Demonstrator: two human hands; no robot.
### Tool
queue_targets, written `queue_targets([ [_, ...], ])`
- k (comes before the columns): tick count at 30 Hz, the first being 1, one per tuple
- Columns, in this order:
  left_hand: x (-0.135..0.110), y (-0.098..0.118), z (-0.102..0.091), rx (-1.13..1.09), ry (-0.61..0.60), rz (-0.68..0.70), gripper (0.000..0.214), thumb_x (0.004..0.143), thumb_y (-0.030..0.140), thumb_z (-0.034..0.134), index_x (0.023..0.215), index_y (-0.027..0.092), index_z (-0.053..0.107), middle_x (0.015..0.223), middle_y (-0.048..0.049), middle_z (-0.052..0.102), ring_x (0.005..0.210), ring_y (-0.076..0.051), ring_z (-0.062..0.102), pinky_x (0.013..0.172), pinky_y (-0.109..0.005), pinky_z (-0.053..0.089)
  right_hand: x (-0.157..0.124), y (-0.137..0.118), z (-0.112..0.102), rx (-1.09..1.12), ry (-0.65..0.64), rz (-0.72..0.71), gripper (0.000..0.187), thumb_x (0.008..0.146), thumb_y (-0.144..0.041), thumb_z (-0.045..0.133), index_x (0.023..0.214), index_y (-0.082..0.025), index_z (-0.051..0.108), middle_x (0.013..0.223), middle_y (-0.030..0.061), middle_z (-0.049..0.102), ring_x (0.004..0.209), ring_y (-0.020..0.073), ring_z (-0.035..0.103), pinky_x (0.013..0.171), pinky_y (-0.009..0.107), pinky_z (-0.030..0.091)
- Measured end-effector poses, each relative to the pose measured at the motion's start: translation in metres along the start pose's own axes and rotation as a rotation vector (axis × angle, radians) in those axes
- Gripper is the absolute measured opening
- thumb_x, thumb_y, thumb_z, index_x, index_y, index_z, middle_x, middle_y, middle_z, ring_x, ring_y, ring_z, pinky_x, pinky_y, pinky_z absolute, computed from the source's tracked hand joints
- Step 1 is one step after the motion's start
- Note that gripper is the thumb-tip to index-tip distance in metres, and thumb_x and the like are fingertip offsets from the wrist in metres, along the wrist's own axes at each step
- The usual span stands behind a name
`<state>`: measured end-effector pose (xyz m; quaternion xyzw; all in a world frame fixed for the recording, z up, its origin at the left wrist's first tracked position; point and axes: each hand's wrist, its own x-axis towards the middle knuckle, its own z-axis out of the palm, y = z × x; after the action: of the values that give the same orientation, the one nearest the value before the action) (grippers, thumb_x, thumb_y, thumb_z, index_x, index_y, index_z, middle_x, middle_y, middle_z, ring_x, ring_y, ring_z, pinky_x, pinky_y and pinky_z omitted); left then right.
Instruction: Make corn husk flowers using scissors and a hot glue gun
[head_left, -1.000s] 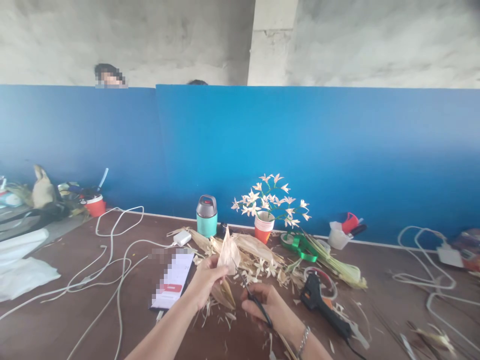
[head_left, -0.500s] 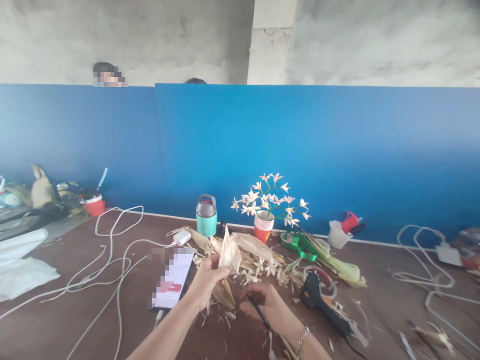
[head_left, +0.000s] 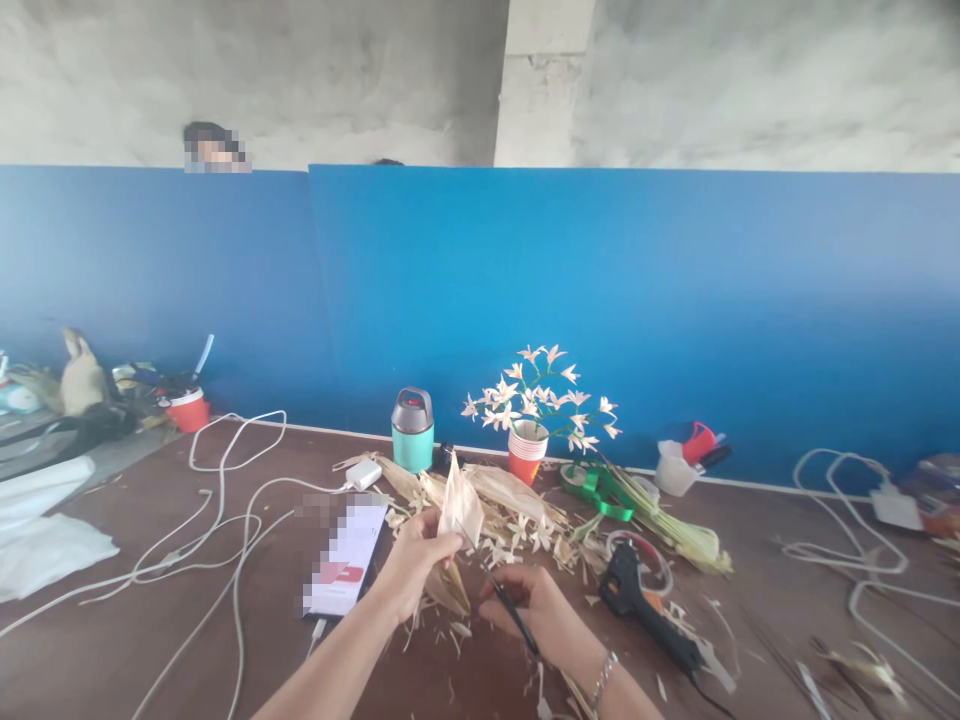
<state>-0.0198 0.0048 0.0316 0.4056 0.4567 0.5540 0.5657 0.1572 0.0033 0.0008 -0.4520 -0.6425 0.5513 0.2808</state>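
Note:
My left hand (head_left: 416, 562) pinches a pale dried corn husk (head_left: 460, 505) between thumb and fingers, its pointed end upward. My right hand (head_left: 529, 605), with a bracelet at the wrist, grips a slim black-handled tool (head_left: 516, 618). The thin tip of that tool reaches toward the lower edge of the husk; whether it touches, I cannot tell. Behind my hands lie more dried husks (head_left: 517, 490) and small cut husk flowers (head_left: 517, 535). White husk flowers on green stems (head_left: 536, 395) stand in stacked paper cups (head_left: 527, 460).
A hot glue gun (head_left: 649, 610) lies right of my right hand, near a tape roll (head_left: 645, 555), green ribbon (head_left: 611, 495) and pale stalks (head_left: 679, 530). On the left are a phone (head_left: 349, 560), white cables (head_left: 240, 560) and a teal flask (head_left: 412, 440). A blue partition (head_left: 600, 280) rises behind.
Almost nothing differs. Both hands keep their places and grips on the husk and the black-handled tool; the view has shifted very slightly.

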Motion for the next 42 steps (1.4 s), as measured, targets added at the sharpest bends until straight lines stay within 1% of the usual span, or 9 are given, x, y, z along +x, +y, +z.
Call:
queue_targets([
  [6, 0.0, 0.0, 0.001, -0.05, 0.009, -0.024, 0.012, 0.056, 0.018, 0.071, 0.066, 0.013, 0.065, 0.056, 0.0027, 0.054, 0.048, -0.007, 0.04, 0.049, -0.02, 0.031, 0.0, 0.0, 0.0, -0.026, 0.029, -0.033, 0.029, 0.06, -0.039, 0.077, 0.068, -0.014, 0.065, 0.047, -0.0061, 0.045, 0.044, 0.0059, 0.034, 0.041, 0.018, 0.025],
  [9, 0.0, -0.002, 0.0, -0.085, 0.007, -0.041, 0.014, 0.056, 0.019, 0.073, 0.066, 0.013, 0.067, 0.054, 0.0034, 0.053, 0.048, -0.007, 0.04, 0.048, -0.02, 0.031, -0.001, -0.003, 0.001, -0.016, 0.037, -0.017, 0.029, 0.06, -0.04, 0.076, 0.067, -0.014, 0.065, 0.048, -0.0056, 0.046, 0.044, 0.0063, 0.035, 0.041, 0.018, 0.025],
  [12, 0.001, -0.005, -0.001, -0.103, 0.007, -0.052, 0.017, 0.055, 0.02, 0.075, 0.069, 0.013, 0.068, 0.056, 0.0021, 0.056, 0.049, -0.007, 0.042, 0.05, -0.02, 0.033, -0.001, -0.005, 0.002, -0.019, 0.058, -0.006, 0.03, 0.059, -0.041, 0.076, 0.065, -0.014, 0.064, 0.046, -0.0062, 0.044, 0.043, 0.0061, 0.034, 0.041, 0.018, 0.025],
  [18, 0.001, -0.01, 0.001, -0.164, 0.061, -0.087, 0.016, 0.054, 0.02, 0.077, 0.065, 0.013, 0.067, 0.057, 0.0027, 0.057, 0.05, -0.007, 0.045, 0.05, -0.019, 0.035, 0.0, -0.006, 0.005, 0.005, 0.069, -0.008, 0.031, 0.058, -0.041, 0.077, 0.064, -0.015, 0.062, 0.046, -0.0066, 0.045, 0.043, 0.006, 0.036, 0.04, 0.018, 0.027],
  [23, -0.001, -0.01, 0.004, -0.154, 0.026, -0.092, 0.014, 0.056, 0.019, 0.076, 0.067, 0.013, 0.068, 0.055, 0.0035, 0.055, 0.048, -0.005, 0.043, 0.048, -0.018, 0.033, 0.0, -0.008, 0.008, 0.06, 0.049, 0.041, 0.033, 0.057, -0.042, 0.076, 0.066, -0.015, 0.059, 0.045, -0.0069, 0.047, 0.038, 0.0053, 0.035, 0.035, 0.018, 0.027],
  [26, -0.002, -0.01, 0.006, -0.168, 0.042, -0.106, 0.014, 0.055, 0.018, 0.076, 0.066, 0.013, 0.068, 0.054, 0.0035, 0.055, 0.047, -0.005, 0.042, 0.048, -0.018, 0.032, 0.0, -0.007, 0.009, 0.076, 0.049, 0.043, 0.034, 0.057, -0.042, 0.077, 0.066, -0.015, 0.059, 0.044, -0.0073, 0.046, 0.037, 0.0049, 0.034, 0.035, 0.017, 0.026],
  [33, -0.003, -0.008, 0.007, -0.176, 0.04, -0.107, 0.012, 0.055, 0.016, 0.075, 0.064, 0.013, 0.067, 0.053, 0.0038, 0.054, 0.047, -0.005, 0.042, 0.048, -0.018, 0.032, 0.0, -0.007, 0.008, 0.058, 0.052, -0.011, 0.031, 0.059, -0.038, 0.077, 0.064, -0.015, 0.058, 0.045, -0.0077, 0.044, 0.04, 0.0046, 0.033, 0.038, 0.017, 0.025],
  [38, -0.003, -0.007, 0.008, -0.135, 0.011, -0.09, 0.01, 0.055, 0.015, 0.073, 0.061, 0.013, 0.066, 0.049, 0.005, 0.051, 0.045, -0.005, 0.039, 0.047, -0.019, 0.029, 0.0, -0.007, 0.007, 0.053, 0.043, -0.004, 0.032, 0.058, -0.039, 0.077, 0.066, -0.015, 0.058, 0.047, -0.007, 0.047, 0.041, 0.005, 0.035, 0.039, 0.018, 0.026],
  [42, -0.004, -0.007, 0.009, -0.151, 0.015, -0.117, 0.012, 0.054, 0.016, 0.073, 0.059, 0.013, 0.062, 0.049, 0.0055, 0.05, 0.045, -0.005, 0.04, 0.046, -0.018, 0.031, 0.0, -0.007, 0.008, 0.08, 0.055, -0.009, 0.033, 0.057, -0.039, 0.078, 0.065, -0.014, 0.057, 0.047, -0.0069, 0.046, 0.043, 0.0053, 0.035, 0.04, 0.018, 0.026],
])
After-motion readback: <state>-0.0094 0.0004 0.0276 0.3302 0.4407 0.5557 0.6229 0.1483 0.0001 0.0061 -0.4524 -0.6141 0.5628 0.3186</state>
